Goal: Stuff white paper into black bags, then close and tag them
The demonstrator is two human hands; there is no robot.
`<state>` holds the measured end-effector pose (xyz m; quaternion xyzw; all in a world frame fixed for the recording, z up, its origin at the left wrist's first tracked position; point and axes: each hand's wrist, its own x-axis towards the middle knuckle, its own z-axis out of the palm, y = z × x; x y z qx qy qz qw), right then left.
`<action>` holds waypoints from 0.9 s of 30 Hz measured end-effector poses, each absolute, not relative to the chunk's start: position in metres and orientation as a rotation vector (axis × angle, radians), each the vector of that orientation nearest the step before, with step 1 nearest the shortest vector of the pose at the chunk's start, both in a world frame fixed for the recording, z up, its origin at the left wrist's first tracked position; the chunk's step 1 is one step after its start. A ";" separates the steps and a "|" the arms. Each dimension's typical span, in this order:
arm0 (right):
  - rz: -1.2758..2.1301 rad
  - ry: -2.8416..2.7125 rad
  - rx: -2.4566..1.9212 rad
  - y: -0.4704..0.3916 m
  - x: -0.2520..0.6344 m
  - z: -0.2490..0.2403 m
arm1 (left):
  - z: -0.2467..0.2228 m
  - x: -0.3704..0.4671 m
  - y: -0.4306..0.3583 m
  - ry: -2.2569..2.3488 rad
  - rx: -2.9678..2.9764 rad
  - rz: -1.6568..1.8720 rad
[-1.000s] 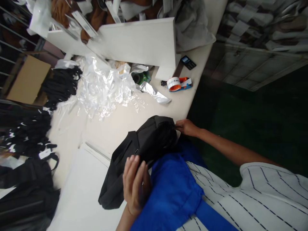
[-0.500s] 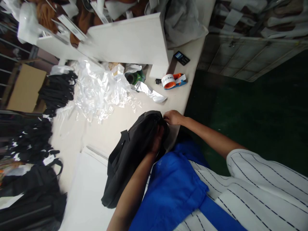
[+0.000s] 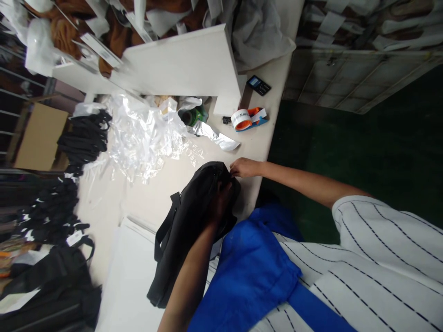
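A black fabric bag (image 3: 187, 216) with a strap on its far side lies tilted at the table's near edge, against the blue apron. My left hand (image 3: 219, 200) lies along the bag's end, its fingers curled on the dark fabric and partly in shadow. At the bag's top corner, my right hand (image 3: 244, 167) pinches the edge with its fingertips. Whatever small part sits between those fingertips is too small to make out.
Crumpled clear plastic bags (image 3: 145, 138) cover the table's back. A tape dispenser (image 3: 247, 120) and a keypad phone (image 3: 259, 85) lie near the right edge. White sheets (image 3: 128, 272) are stacked left of the bag. More black bags (image 3: 51, 286) sit at far left.
My right hand has shifted slightly left along the bag's corner. My left hand has turned a little and moved slightly left, and the bag's end has shifted with it.
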<state>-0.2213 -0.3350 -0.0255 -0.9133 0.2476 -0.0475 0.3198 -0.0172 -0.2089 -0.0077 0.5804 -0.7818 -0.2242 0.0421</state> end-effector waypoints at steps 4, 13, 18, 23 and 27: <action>-0.078 0.746 -2.399 -0.332 -0.206 -0.028 | -0.002 -0.005 -0.215 -2.427 1.816 -0.630; -0.120 0.683 -2.707 -0.341 -0.193 -0.023 | -0.003 0.000 -0.227 -2.433 1.862 -0.600; -0.075 0.719 -2.695 -0.336 -0.191 -0.014 | -0.006 0.007 -0.237 -2.391 1.921 -0.595; -0.126 0.936 -2.493 -0.302 -0.180 -0.019 | -0.016 0.000 -0.238 -2.342 1.966 -0.609; -0.200 1.033 -2.391 -0.259 -0.171 -0.028 | -0.018 -0.008 -0.243 -2.300 1.983 -0.642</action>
